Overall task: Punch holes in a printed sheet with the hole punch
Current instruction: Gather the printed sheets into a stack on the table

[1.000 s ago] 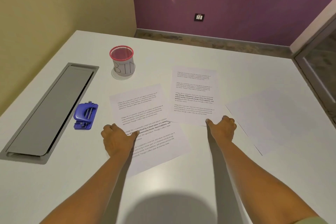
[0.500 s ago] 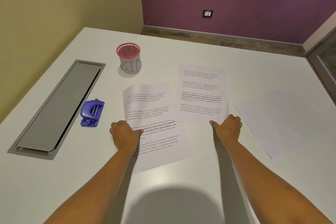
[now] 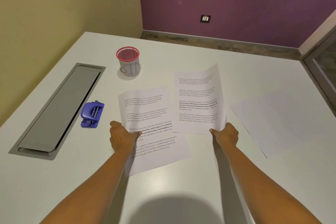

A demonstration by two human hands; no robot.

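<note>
Two printed sheets lie side by side on the white table (image 3: pixel 181 196). My left hand (image 3: pixel 122 137) grips the left edge of the left printed sheet (image 3: pixel 154 125), thumb on top of the text; the sheet's far half bows up slightly. My right hand (image 3: pixel 226 135) pinches the near right corner of the right printed sheet (image 3: pixel 197 100), which curves up off the table at its far end. The blue hole punch (image 3: pixel 92 114) sits on the table to the left of my left hand, apart from it.
A pink-rimmed mesh cup marked BIN (image 3: pixel 128 62) stands behind the sheets. A blank white sheet (image 3: pixel 283 123) lies to the right. A long grey cable hatch (image 3: pixel 58 109) is set into the table at the left. Walls close off the far side.
Both hands have closed on the sheets' near edges. The right sheet has lifted and curled off the table, and the left sheet's far half has risen a little.
</note>
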